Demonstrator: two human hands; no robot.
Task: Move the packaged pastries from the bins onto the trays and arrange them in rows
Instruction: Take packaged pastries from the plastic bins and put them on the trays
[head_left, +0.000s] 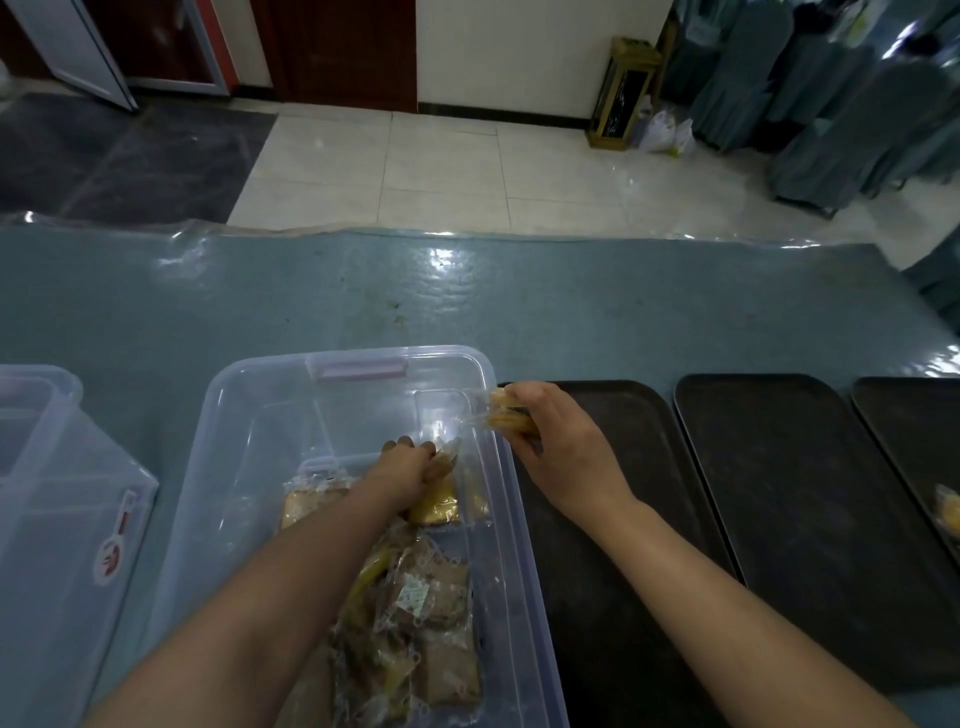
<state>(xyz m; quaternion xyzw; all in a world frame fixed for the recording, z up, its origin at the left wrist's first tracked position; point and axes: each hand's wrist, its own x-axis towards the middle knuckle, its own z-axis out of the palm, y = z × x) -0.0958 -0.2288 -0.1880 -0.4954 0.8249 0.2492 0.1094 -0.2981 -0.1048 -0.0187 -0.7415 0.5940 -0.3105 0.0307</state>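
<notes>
Two bins and three dark trays line the near edge of the table (571, 312) as I work. At the left corner sits a clear bin (47, 493) with nothing visible inside it. In the middle bin (249, 415), my left hand (402, 470) reaches down among the packaged pastries (415, 613), fingers curled onto a yellow pastry packet (436, 501), apparently for the next pick. Over that bin's right rim, my right hand (558, 447) pinches another wrapped pastry (506, 415) in its fingertips, probably bound for the nearest tray (639, 519). The middle tray (810, 519) holds nothing; the far-right tray (904, 431) holds one packet (948, 506) at its edge.
</notes>
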